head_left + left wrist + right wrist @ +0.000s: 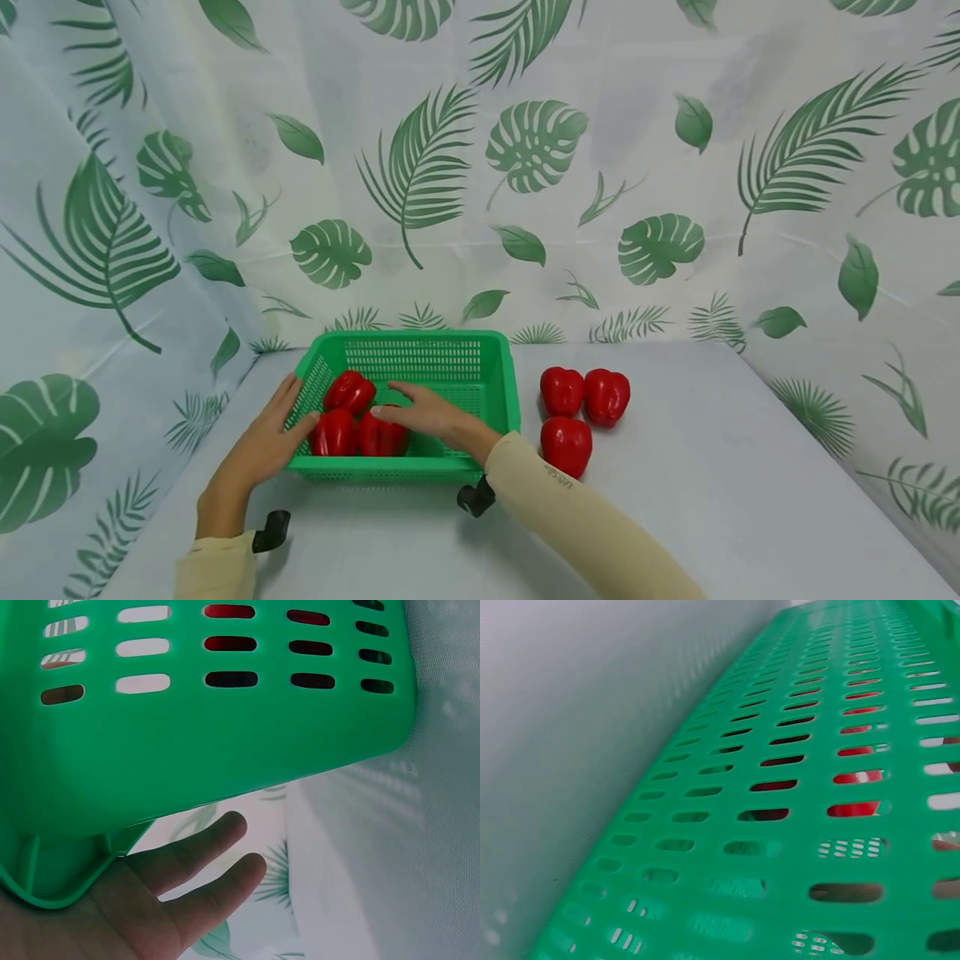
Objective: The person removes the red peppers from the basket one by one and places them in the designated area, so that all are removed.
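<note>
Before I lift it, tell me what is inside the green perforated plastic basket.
Three glossy red bell peppers sit toward the left end of the basket; the right hand partly covers one. Whatever lies beneath the peppers and that hand is hidden.

Glossy, smooth-skinned red peppers (566, 446) shine at three o'clock of a slotted green plastic basket (405, 464) with a soft sheen, on a matt, finely textured pale surface (690, 450); lightly creased, leaf-printed cloth (480, 192) hangs at twelve o'clock.

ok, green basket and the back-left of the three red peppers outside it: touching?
Apart. The head view shows a strip of white table between the green basket and that red pepper.
</note>
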`<state>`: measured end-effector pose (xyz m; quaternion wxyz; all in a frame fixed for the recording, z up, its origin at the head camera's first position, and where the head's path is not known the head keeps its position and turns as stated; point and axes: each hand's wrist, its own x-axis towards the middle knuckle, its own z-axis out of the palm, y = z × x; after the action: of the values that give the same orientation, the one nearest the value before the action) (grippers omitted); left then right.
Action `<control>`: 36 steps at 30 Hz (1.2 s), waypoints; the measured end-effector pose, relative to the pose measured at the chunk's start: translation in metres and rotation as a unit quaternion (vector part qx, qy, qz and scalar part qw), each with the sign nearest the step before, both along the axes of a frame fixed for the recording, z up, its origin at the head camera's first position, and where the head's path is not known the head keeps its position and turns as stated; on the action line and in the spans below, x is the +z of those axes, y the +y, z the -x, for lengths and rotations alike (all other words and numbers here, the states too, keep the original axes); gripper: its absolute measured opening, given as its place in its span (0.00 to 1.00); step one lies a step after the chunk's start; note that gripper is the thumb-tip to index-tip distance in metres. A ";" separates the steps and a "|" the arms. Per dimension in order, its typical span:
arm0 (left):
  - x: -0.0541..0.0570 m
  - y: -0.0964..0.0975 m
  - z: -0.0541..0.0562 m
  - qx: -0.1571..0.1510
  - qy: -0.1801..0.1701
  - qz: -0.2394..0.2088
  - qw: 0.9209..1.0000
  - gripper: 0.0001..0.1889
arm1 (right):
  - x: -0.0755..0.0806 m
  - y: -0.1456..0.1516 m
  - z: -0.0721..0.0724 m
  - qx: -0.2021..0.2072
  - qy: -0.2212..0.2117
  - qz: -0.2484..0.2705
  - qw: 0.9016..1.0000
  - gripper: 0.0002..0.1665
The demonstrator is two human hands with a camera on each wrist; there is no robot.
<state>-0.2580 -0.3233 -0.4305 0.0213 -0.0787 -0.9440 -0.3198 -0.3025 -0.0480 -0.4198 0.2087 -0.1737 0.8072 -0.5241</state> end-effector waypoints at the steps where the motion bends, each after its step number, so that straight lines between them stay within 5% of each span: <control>1: 0.000 0.000 0.000 0.001 0.000 0.001 1.000 0.43 | 0.000 0.000 0.000 0.000 0.000 -0.001 1.000 0.44; 20: 0.005 -0.006 0.001 -0.004 0.008 -0.003 1.000 0.44 | -0.001 -0.003 0.003 0.026 0.038 -0.054 0.997 0.36; 36: -0.004 -0.001 0.001 -0.001 0.001 -0.013 1.000 0.42 | -0.004 0.003 0.001 -0.006 0.011 0.010 1.000 0.31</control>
<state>-0.2587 -0.3245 -0.4344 0.0229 -0.0801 -0.9396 -0.3321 -0.3040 -0.0450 -0.4238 0.1950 -0.1766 0.8053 -0.5313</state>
